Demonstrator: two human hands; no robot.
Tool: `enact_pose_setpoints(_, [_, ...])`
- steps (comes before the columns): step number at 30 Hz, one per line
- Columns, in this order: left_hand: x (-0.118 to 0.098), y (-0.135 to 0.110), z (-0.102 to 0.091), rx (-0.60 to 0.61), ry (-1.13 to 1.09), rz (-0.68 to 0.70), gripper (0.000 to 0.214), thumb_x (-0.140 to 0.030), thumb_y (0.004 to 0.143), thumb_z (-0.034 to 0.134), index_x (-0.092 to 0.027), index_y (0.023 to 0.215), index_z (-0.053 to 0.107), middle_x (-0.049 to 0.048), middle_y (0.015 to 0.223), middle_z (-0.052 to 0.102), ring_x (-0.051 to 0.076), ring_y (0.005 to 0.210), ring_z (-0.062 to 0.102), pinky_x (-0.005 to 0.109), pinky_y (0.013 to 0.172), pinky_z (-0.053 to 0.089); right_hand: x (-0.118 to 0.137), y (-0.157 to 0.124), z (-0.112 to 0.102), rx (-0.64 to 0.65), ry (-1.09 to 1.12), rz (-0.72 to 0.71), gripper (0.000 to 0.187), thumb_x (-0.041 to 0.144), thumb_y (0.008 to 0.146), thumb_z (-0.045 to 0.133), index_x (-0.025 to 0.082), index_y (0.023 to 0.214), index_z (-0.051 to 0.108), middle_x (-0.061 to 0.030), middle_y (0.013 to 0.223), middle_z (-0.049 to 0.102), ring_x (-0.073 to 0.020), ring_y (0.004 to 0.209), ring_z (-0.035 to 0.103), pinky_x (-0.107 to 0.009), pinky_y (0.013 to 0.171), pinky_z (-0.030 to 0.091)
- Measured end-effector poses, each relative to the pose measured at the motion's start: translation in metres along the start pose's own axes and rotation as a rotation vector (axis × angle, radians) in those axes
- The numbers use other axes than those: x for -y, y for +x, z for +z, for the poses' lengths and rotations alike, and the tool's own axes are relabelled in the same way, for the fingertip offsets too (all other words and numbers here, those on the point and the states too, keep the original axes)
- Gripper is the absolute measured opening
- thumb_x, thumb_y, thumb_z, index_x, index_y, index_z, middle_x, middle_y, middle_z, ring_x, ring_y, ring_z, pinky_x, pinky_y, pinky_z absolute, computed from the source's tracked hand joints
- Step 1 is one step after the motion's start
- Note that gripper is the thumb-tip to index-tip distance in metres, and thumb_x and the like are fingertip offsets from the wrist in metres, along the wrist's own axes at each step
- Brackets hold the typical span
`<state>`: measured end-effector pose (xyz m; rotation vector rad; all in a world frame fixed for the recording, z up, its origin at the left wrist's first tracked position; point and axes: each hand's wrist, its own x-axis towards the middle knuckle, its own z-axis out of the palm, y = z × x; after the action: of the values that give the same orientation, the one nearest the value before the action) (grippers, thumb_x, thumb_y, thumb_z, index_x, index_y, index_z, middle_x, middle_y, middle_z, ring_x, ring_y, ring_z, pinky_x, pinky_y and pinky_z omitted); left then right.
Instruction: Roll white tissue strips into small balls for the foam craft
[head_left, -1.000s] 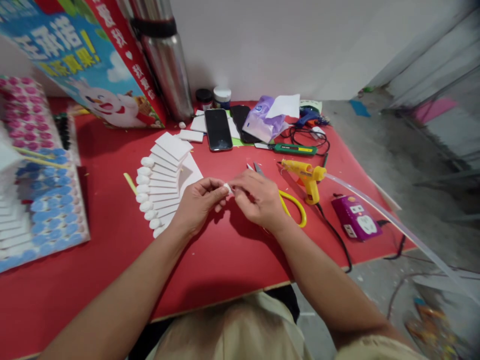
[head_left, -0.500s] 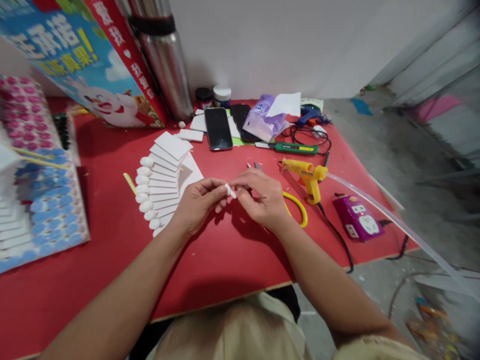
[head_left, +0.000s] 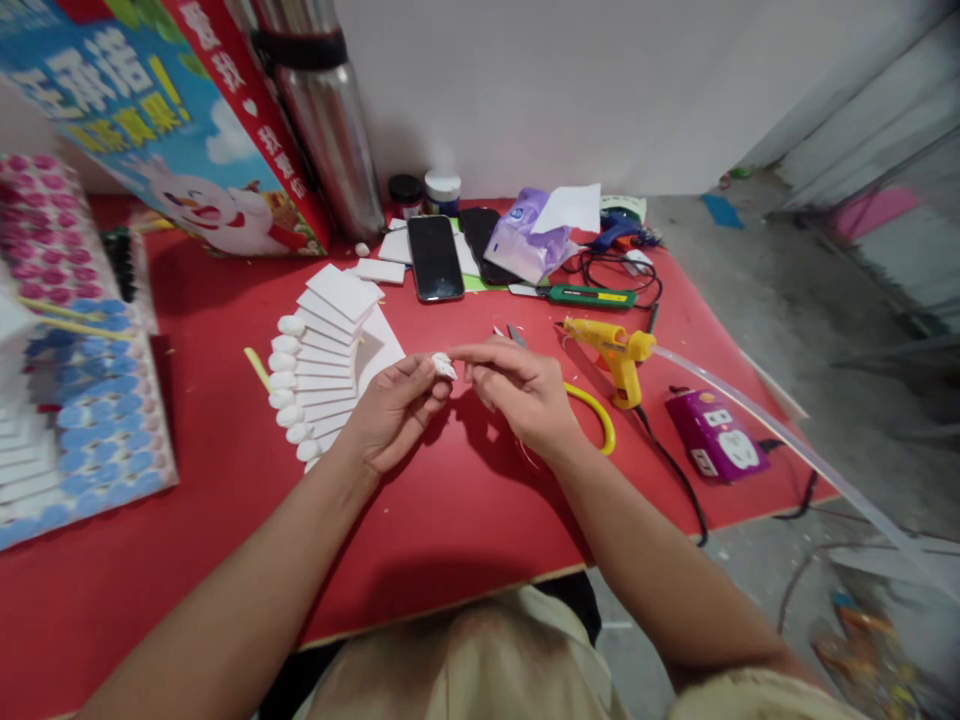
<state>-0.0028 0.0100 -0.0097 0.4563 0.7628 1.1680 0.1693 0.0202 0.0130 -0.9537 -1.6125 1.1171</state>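
Over the red table (head_left: 450,520) my left hand (head_left: 390,410) and my right hand (head_left: 517,390) meet at their fingertips. Both pinch a small white piece (head_left: 443,365) held between them, a little above the table. Just left of my left hand lies a fan of white foam strips (head_left: 326,350) with rounded white ends. Yellow-handled scissors (head_left: 589,410) lie partly under my right hand.
A yellow glue gun (head_left: 611,355) stands right of my hands, beside a purple power strip (head_left: 712,435). At the back are a black phone (head_left: 435,255), a tissue pack (head_left: 529,240), a green cutter (head_left: 592,296), a steel flask (head_left: 330,120) and a printed box (head_left: 172,130). A dotted board (head_left: 67,350) lies left.
Both hands have lifted slightly and shifted left with the white piece, which has turned between the fingertips. Nothing else on the table has moved.
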Motion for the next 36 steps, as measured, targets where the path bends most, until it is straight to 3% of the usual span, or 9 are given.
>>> enact_pose_setpoints(3, [0.000,0.001,0.000,-0.016,-0.024,-0.008,0.034,-0.027,0.064,0.096,-0.008,0.081,0.073,0.0008,0.070,0.065,0.003,0.057,0.056,0.008,0.049,0.044,-0.002,-0.001,0.001,0.043,-0.180,-0.203,0.029,0.016,0.092,0.053,0.022,0.106,0.078,-0.0051,0.087,0.068,-0.0155,0.079,0.063,-0.031,0.073,0.052])
enact_pose_setpoints(6, [0.001,0.001,0.000,-0.027,-0.024,0.002,0.034,-0.027,0.065,0.095,-0.007,0.082,0.073,0.0004,0.066,0.064,0.003,0.056,0.055,0.009,0.049,0.044,-0.007,-0.002,0.002,0.043,-0.271,-0.298,0.033,0.013,0.092,0.052,0.022,0.112,0.077,-0.0054,0.088,0.068,-0.0155,0.079,0.063,-0.031,0.075,0.054])
enact_pose_setpoints(15, [0.002,0.000,-0.001,0.001,0.029,0.044,0.029,-0.028,0.071,0.092,-0.009,0.083,0.074,0.0016,0.070,0.067,0.004,0.059,0.058,0.010,0.050,0.045,-0.003,-0.001,-0.002,0.002,-0.276,-0.225,0.028,0.015,0.095,0.053,0.020,0.114,0.073,-0.0045,0.088,0.069,-0.0150,0.078,0.062,-0.028,0.067,0.051])
enact_pose_setpoints(24, [0.001,0.000,-0.001,-0.027,0.061,0.061,0.030,-0.030,0.069,0.093,-0.011,0.081,0.072,-0.0005,0.064,0.064,0.004,0.054,0.055,0.011,0.051,0.045,-0.011,-0.004,0.002,0.047,-0.403,-0.413,0.037,0.009,0.091,0.050,0.020,0.117,0.075,-0.0082,0.096,0.067,-0.0157,0.084,0.065,-0.031,0.077,0.056])
enact_pose_setpoints(27, [0.000,0.000,-0.001,-0.036,0.072,0.050,0.033,-0.031,0.068,0.093,-0.010,0.081,0.071,-0.0006,0.063,0.064,0.004,0.053,0.055,0.011,0.049,0.044,-0.009,-0.004,0.001,0.022,-0.351,-0.315,0.034,0.012,0.092,0.051,0.021,0.115,0.075,-0.0069,0.094,0.069,-0.0162,0.084,0.065,-0.033,0.077,0.056])
enact_pose_setpoints(32, [-0.001,0.000,0.000,-0.045,0.069,0.054,0.035,-0.031,0.066,0.094,-0.011,0.082,0.070,0.0004,0.066,0.066,0.005,0.052,0.054,0.013,0.048,0.045,-0.004,0.000,0.000,-0.103,0.074,0.017,0.027,0.024,0.091,0.061,0.021,0.117,0.070,-0.0022,0.090,0.069,-0.0088,0.057,0.056,-0.026,0.056,0.049])
enact_pose_setpoints(36, [0.001,0.000,-0.001,-0.039,0.113,0.078,0.033,-0.026,0.066,0.094,-0.013,0.086,0.071,0.0010,0.071,0.070,0.006,0.056,0.059,0.014,0.051,0.048,-0.004,0.003,0.000,-0.104,0.256,0.179,0.020,0.029,0.084,0.074,0.020,0.100,0.068,0.0016,0.078,0.067,-0.0078,0.050,0.054,-0.024,0.047,0.044])
